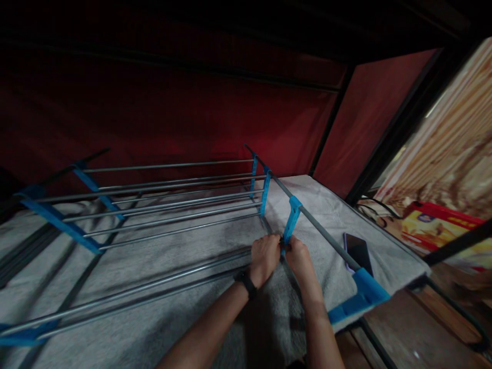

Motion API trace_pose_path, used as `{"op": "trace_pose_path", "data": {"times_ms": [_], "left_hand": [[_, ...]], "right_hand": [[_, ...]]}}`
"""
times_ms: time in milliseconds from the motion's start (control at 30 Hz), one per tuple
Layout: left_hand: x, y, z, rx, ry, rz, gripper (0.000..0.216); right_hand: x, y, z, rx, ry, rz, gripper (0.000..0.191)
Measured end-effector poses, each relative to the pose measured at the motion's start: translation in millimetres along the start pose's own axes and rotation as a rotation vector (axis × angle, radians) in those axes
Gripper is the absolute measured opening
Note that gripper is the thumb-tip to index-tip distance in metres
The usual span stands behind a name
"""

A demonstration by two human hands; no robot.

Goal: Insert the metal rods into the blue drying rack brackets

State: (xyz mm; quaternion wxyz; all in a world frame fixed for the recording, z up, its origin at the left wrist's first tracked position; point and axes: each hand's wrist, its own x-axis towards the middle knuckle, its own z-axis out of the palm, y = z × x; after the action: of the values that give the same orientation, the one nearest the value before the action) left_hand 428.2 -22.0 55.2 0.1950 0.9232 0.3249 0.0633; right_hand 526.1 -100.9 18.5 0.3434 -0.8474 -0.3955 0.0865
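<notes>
A rack of grey metal tubes and blue plastic brackets lies on its side on a grey blanket (pixel 215 241). My left hand (pixel 265 256), with a dark band at the wrist, is closed around the right end of a metal tube (pixel 172 279). Pressed close beside it, my right hand (pixel 300 256) is closed on the lower end of a blue bracket (pixel 292 220). That bracket hangs from a long grey pole (pixel 323 231). My fingers hide the joint between tube and bracket. Further back, several thin rods (pixel 180 207) span between blue brackets on both sides.
To the right of the pole lies a phone (pixel 358 251) on the blanket. A blue corner piece (pixel 365 294) sits at the blanket's front edge. Dark red panels (pixel 172 113) in a black frame stand behind. A red and yellow box (pixel 442 228) is at the far right.
</notes>
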Motion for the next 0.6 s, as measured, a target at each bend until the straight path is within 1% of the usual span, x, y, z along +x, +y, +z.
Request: {"op": "trace_pose_path", "data": {"times_ms": [300,433,500,600], "left_hand": [[5.1,-4.7,3.3,0.042,-0.028,0.035,0.030],[9.7,-2.2,-0.3,0.025,-0.062,0.035,0.031],[4.2,-2.1,-1.8,0.011,-0.011,0.105,0.031],[-20.9,-12.0,5.8,0.006,0.150,0.275,0.037]], "right_hand": [[-3.7,-0.9,3.8,0.053,0.039,-0.012,0.029],[-5.0,-3.5,2.3,0.066,0.056,0.002,0.031],[-5.5,-3.5,1.8,0.079,0.057,-0.007,0.034],[-6.7,-1.1,2.6,0.076,0.038,-0.012,0.038]]}}
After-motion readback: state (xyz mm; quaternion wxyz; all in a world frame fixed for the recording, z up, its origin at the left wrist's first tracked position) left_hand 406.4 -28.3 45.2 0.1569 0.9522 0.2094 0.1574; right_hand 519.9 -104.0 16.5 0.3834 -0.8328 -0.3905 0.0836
